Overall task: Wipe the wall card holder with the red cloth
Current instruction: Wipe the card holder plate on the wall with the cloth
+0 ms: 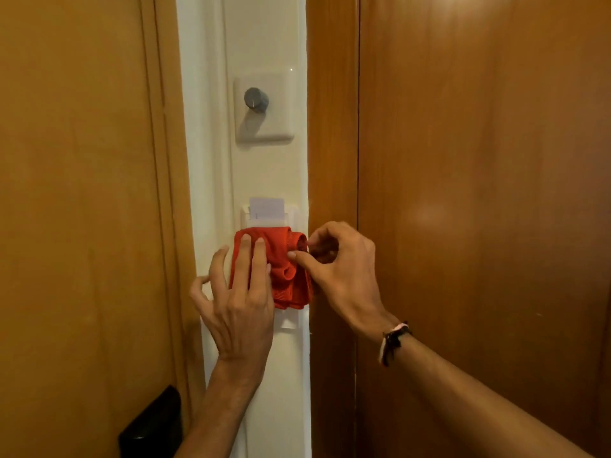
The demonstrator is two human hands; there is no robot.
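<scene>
Holder (297,214) on the white wall strip, at 6 o'clock from the dial (256,99); the cloth (281,259) covers its middle. Left hand (241,292) presses the cloth flat with straight fingers; right hand (344,269) pinches its bunched edge at 3 o'clock. Risk: a stroke toward 12 may snag and lift the card (267,208). Holder's long axis runs 12 to 6, slot facing 12.

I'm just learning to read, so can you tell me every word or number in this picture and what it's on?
No word, number or brand can be read anywhere here.
The white card in the card holder: a few tiny dark marks near its left edge, too small to read.
The grey knob: only a pale pointer line, no numbers.
The red cloth: no label shows.
</scene>
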